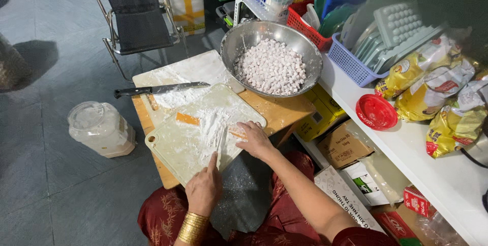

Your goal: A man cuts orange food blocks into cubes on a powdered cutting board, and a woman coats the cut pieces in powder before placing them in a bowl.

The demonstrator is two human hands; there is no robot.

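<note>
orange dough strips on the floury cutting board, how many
2: one orange strip lies on the pale cutting board near its left middle; another is under the right hand. Flour may hide more.

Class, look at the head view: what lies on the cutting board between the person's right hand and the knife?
In the head view, between the right hand and the knife, the cutting board carries loose white flour and an orange dough strip.
</note>
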